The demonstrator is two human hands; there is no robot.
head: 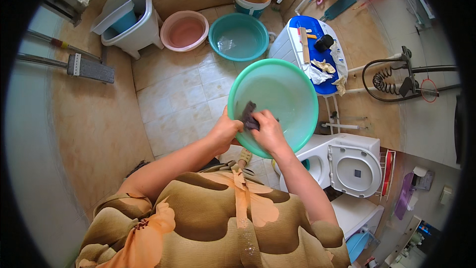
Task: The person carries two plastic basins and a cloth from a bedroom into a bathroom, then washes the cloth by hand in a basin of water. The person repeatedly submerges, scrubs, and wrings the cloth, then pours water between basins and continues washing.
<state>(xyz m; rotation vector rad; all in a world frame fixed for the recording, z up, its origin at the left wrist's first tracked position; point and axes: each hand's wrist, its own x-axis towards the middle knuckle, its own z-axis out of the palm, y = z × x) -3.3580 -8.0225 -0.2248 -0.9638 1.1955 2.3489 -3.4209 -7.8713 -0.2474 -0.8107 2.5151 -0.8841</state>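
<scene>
A light green plastic basin is held up in front of me, tilted, its inside facing the camera. My left hand grips its near left rim, thumb over the edge. Inside the basin, my right hand has a crumpled dark cloth in its fingers, pressed near the left wall. The fingertips of that hand are partly hidden by the cloth. The basin's inner surface looks wet.
On the tiled floor stand a teal basin, a pink basin and a bucket. A small washing machine with items on its lid is at right, near a toilet. A white plastic tub stands back left.
</scene>
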